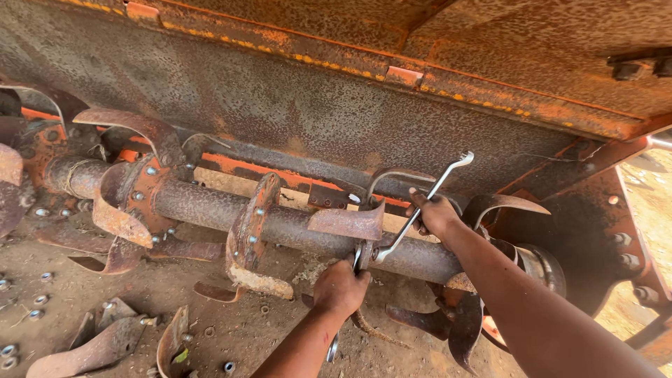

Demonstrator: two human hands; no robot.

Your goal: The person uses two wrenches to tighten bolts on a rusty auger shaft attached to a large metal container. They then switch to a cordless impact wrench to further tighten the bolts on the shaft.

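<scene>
A rusty rotor shaft with curved tiller blades runs across the view under an orange, rust-flecked hood. My right hand grips a long silver ring spanner, whose lower end sits on a bolt at a blade flange. My left hand is closed around a second spanner at the same flange, from below; its other end shows near my wrist. A curved blade sticks out just above that flange.
Loose worn blades lie on the dirt at the lower left, with several bolts and nuts scattered around them. An orange side plate closes the machine on the right. More blades project from the shaft on the left.
</scene>
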